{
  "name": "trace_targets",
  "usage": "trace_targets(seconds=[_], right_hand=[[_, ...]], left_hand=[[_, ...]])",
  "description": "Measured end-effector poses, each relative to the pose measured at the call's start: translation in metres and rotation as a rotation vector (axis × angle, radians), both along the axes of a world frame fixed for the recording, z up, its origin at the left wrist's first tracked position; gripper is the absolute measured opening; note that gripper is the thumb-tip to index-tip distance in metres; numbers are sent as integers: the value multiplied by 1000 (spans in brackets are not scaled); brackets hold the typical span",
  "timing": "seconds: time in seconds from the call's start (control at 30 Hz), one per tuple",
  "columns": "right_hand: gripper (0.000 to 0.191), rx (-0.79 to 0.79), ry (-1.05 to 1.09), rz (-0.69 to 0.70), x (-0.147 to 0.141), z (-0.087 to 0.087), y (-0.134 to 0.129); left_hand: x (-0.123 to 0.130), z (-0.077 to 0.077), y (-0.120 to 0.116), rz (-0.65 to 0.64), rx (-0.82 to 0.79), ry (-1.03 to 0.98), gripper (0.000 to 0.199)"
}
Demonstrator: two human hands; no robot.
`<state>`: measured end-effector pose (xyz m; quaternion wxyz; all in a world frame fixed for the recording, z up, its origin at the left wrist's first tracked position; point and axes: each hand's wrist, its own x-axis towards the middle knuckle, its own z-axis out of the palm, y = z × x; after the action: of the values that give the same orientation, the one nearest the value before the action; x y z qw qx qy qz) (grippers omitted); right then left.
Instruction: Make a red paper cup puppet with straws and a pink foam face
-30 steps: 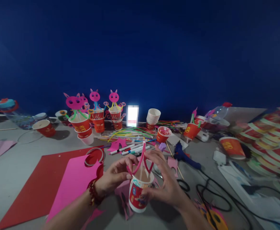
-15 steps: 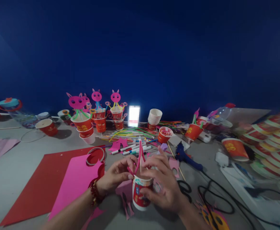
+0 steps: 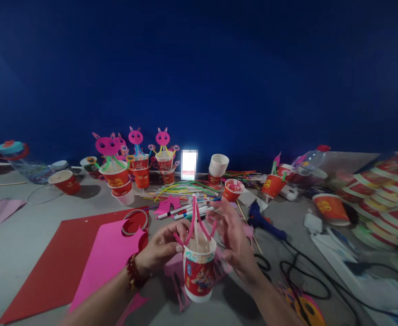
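Observation:
A red and white paper cup [image 3: 199, 276] stands upright near the table's front edge, with pink pipe cleaners [image 3: 192, 217] and a pale stick rising out of its mouth. One pink strand bends out over the left rim, and my left hand [image 3: 168, 244] pinches it there. On the cup's right, my right hand [image 3: 231, 235] is raised with its fingers apart, beside another pink strand that bends over the right rim. Pink foam scraps [image 3: 178, 280] lie under and around the cup.
Red [image 3: 46, 267] and pink sheets [image 3: 99, 258] lie left. Markers [image 3: 192, 212] and pipe cleaners spread behind the cup. Decorated cups [image 3: 119, 179] stand back left. A blue glue gun [image 3: 265, 222], black cords and stacked cups [image 3: 385, 203] are on the right.
My right hand has let go of the cup and pipe cleaners and moved up and right, its fingers opening. The cup's front now shows more, and the right pink strand is visible.

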<state>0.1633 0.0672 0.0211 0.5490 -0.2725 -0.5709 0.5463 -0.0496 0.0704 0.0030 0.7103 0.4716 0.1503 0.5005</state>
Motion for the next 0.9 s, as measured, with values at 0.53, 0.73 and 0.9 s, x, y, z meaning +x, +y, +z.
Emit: trace_targets(seconds=[0.53, 0.73, 0.9], right_hand=[[97, -188, -15, 209, -10, -6, -1], [98, -243, 19, 164, -13, -6, -4], [90, -319, 68, 220, -13, -5, -6]], left_hand=[[0, -2, 4, 108, -4, -28, 15], [-3, -7, 6, 122, 16, -18, 15], [-3, -4, 5, 133, 33, 22, 17]])
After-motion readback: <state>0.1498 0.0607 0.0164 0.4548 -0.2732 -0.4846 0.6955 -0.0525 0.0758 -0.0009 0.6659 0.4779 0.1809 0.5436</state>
